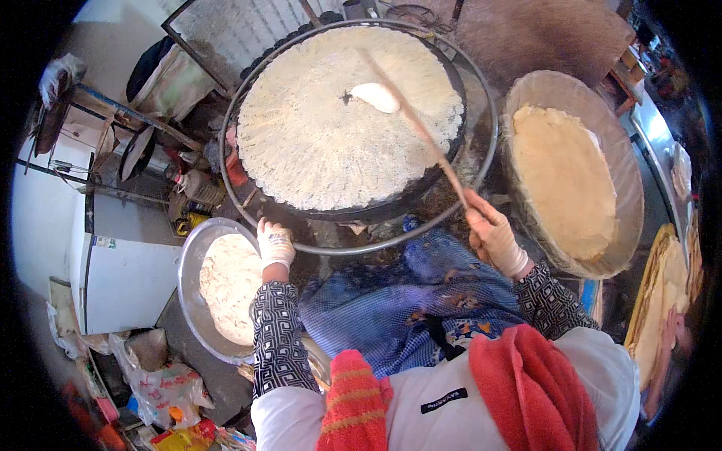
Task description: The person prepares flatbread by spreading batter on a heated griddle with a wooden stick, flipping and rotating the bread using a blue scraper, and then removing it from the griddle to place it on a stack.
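Observation:
A large round griddle [429,179] carries a wide, thin, pale layer of batter [316,150] with a small dark gap near its middle. My right hand [493,234], in a white fingerless glove, is closed round the lower end of a long wooden stick [430,144]. The stick reaches over the griddle, and its far end is blurred. Against the stick lies a smooth white lump of dough or batter [376,96]. My left hand [275,245], also gloved, has its fingers curled over the metal ring [361,249] around the griddle, beside a metal basin.
The metal basin [192,316] at left holds pale, wet dough [229,289]. On the right, a lined round basket [630,188] holds flat, tan sheets [564,180]. Folded flatbreads [656,301] stand at the far right. Plastic bags [162,391] lie lower left, near a white cabinet [124,286].

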Tool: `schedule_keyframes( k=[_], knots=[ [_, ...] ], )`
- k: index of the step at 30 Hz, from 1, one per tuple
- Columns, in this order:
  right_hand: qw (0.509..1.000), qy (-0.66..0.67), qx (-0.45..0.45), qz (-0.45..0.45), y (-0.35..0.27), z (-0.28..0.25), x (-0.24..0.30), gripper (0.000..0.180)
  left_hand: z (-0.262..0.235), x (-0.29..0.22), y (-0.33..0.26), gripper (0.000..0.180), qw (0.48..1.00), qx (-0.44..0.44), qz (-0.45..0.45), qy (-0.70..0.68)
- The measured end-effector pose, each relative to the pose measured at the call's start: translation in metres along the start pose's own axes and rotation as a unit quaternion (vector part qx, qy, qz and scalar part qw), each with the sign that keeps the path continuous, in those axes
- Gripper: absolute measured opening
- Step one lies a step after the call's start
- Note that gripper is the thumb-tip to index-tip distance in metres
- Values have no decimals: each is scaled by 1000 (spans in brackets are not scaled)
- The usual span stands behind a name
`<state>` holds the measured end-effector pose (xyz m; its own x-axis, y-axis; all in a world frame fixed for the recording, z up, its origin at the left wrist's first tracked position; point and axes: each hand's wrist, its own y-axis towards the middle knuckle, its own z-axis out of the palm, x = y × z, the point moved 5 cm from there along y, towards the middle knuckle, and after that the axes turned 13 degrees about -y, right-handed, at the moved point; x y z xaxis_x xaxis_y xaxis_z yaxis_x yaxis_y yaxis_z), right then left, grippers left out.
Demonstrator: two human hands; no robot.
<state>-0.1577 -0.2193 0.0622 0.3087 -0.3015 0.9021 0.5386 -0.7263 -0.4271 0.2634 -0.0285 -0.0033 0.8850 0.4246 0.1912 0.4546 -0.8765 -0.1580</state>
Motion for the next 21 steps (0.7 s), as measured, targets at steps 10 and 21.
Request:
schedule_keyframes(
  k=[10,21],
  knots=[
    [995,86,52,13,23,28,-37,45,-29,-124,-30,17,996,47,-72,9],
    [979,182,87,28,62,78,-26,40,-99,-288,-147,46,903,-58,179,-386]
  ],
)
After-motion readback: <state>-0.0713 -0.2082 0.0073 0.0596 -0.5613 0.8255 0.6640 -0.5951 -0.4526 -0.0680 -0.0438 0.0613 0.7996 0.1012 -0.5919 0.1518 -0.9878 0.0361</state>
